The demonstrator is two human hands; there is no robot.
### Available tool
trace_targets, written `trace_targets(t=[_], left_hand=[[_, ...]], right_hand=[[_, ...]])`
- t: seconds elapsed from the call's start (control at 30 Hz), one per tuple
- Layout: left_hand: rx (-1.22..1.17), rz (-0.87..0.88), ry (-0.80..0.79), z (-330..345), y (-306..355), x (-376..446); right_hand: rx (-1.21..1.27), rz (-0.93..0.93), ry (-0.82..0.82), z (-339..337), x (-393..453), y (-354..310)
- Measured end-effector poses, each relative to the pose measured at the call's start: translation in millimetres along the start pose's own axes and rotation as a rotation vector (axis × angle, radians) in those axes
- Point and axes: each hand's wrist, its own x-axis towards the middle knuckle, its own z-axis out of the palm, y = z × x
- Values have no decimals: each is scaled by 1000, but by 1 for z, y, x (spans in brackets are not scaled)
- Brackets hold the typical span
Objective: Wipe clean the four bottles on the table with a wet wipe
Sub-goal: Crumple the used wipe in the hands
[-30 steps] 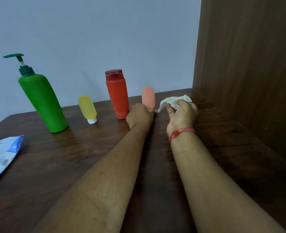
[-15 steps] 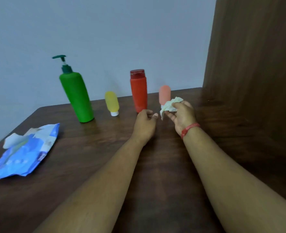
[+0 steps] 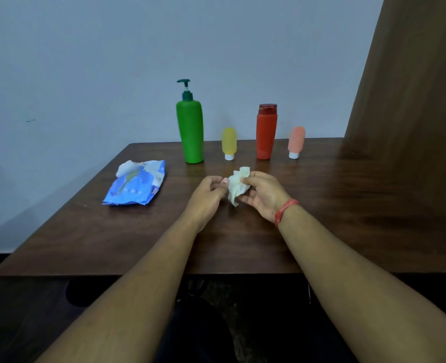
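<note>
I hold the crumpled wet wipe [image 3: 238,185] in front of me above the dark wooden counter [image 3: 347,200], both hands close together around it. My right hand [image 3: 262,196], with a red thread band [image 3: 284,211] at the wrist, grips the wipe between curled fingers and thumb. My left hand [image 3: 208,195] is just beside it with fingers curled, its thumb tip touching the wipe's left edge; whether it actually pinches the wipe I cannot tell. Beyond my hands, the four bottles stand upright in a row near the wall: the tall green pump bottle [image 3: 190,132] on the left, then the small yellow bottle [image 3: 229,144] resting on its white cap, the red bottle [image 3: 266,132], and the small pink bottle [image 3: 296,142], also cap down. To my left lies the blue wipe pack [image 3: 135,185], with a white wipe sticking out of its opening.
</note>
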Motion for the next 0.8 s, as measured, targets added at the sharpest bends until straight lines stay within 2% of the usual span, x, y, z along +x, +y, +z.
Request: trace_targets(t=[0.17, 0.37, 0.6, 0.7, 0.8], left_hand=[[-75, -13, -93, -12, 6, -21], [-49, 6, -57, -22, 6, -29], [-30, 16, 65, -31, 14, 11], [3, 54, 78, -38, 16, 43], [53, 96, 50, -45, 16, 76]], right_hand=[[-27, 14, -51, 15, -26, 3], [-237, -29, -24, 23, -36, 4], [-318, -3, 50, 17, -1, -4], [-410, 9, -19, 16, 33, -15], [-485, 48, -183, 24, 77, -28]])
